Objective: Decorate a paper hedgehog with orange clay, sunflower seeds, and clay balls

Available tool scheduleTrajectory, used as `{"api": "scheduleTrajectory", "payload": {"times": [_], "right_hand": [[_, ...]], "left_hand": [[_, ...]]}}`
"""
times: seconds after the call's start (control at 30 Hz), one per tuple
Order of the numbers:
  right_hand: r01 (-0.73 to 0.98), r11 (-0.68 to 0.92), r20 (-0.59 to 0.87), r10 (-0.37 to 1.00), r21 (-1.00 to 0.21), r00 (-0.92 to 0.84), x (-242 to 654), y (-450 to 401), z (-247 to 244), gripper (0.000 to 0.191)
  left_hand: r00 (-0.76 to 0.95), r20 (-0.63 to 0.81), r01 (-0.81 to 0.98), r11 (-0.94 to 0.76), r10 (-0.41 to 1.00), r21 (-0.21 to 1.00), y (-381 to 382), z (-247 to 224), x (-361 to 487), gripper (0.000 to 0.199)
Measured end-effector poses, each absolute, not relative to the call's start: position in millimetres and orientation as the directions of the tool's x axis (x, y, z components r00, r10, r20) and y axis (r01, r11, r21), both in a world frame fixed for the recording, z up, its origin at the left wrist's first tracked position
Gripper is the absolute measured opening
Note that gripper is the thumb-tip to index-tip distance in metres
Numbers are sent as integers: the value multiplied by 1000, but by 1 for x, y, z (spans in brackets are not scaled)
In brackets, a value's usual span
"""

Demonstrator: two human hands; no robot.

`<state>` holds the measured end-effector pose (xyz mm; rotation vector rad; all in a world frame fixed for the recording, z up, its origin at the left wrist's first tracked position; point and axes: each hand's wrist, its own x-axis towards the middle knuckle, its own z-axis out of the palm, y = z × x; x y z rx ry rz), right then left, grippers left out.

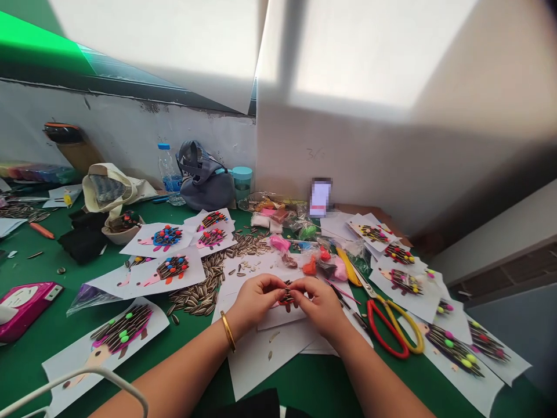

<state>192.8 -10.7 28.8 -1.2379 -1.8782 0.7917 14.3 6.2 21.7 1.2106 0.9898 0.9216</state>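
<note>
My left hand (258, 299), with a gold bangle (228, 332) at the wrist, and my right hand (319, 302) meet at the centre with fingertips pinched together. Whatever they pinch is small and mostly hidden by the fingers. Under the fingertips lies a white card (278, 320) with a partly covered dark, spiky figure. Beneath it are white paper sheets (248, 363) with a few loose seeds on them. A pile of striped sunflower seeds (202, 290) spreads to the left of my hands. Bagged lumps of coloured clay, including an orange-red one (309, 266), lie just beyond them.
Scissors (387, 325) with red and yellow handles and a yellow cutter (348, 266) lie at right. Seed hedgehog cards (130, 337) with coloured dots flank both sides. Behind stand a water bottle (172, 183), a grey-blue bag (206, 188) and a phone (321, 197).
</note>
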Motion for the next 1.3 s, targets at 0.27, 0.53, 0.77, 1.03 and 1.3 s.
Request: {"api": "scheduleTrajectory", "payload": {"times": [0.27, 0.53, 0.77, 1.03, 1.3], "right_hand": [[547, 194, 225, 974, -814, -10, 218, 8, 16, 13], [765, 146, 145, 987, -628, -69, 227, 15, 8, 16], [793, 118, 154, 988, -598, -31, 234, 20, 7, 15], [784, 126, 132, 990, -607, -57, 232, 17, 8, 15], [772, 189, 150, 981, -606, -123, 214, 13, 6, 14]], "left_hand": [[319, 149, 437, -285, 936, 853, 11, 22, 1, 40], [499, 92, 741, -479, 862, 471, 8, 16, -3, 94], [508, 77, 745, -483, 858, 460, 9, 16, -4, 92], [507, 36, 758, -465, 861, 458, 13, 15, -8, 94], [512, 11, 770, -464, 859, 437, 12, 16, -7, 94]]}}
